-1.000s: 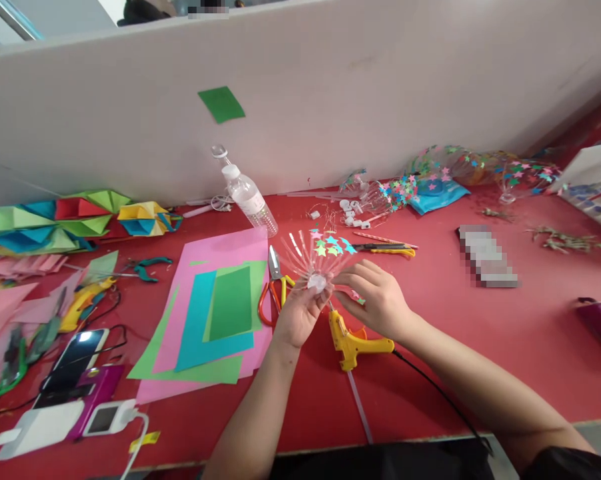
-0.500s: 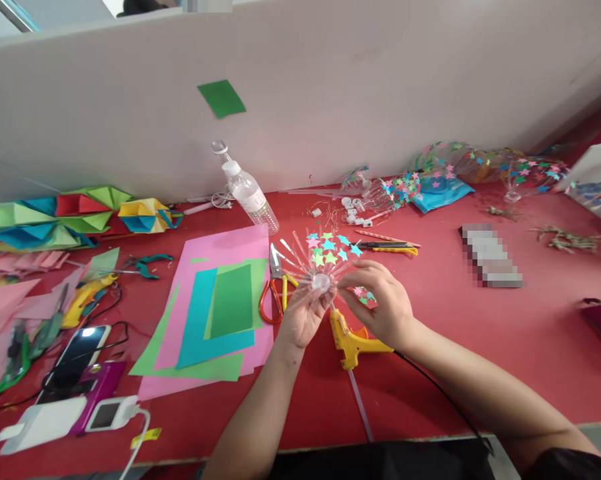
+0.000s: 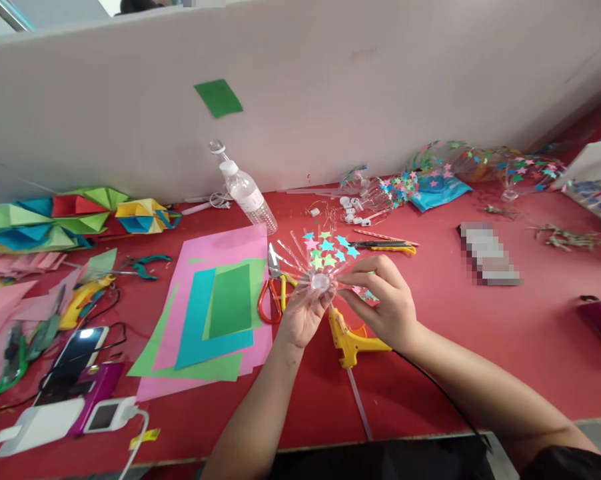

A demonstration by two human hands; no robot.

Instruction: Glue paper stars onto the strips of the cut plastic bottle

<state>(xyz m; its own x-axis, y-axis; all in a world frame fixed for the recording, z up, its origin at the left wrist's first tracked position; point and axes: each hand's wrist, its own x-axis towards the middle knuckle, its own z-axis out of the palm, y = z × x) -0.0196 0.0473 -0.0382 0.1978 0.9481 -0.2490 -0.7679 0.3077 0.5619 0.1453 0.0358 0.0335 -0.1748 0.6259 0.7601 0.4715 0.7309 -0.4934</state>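
Note:
My left hand (image 3: 300, 313) pinches the clear neck of a cut plastic bottle craft (image 3: 320, 257), whose thin strips fan out and carry small coloured paper stars. My right hand (image 3: 383, 300) is closed on the strips at the craft's right side, fingers curled around a few stars. A yellow hot glue gun (image 3: 350, 337) lies on the red table just under both hands, its black cord running toward me. Red-handled scissors (image 3: 273, 290) lie just left of my left hand.
Pink, blue and green paper sheets (image 3: 215, 307) lie to the left. A water bottle (image 3: 245, 193) leans by the white partition. Folded paper shapes (image 3: 70, 217), pliers, a phone (image 3: 73, 357) and chargers sit far left. More star-covered crafts (image 3: 460, 167) and a utility knife (image 3: 388, 247) are at right.
The craft has turned slightly in my hands, showing more stars. My right hand has shifted a little along its strips. Nothing else on the table has moved.

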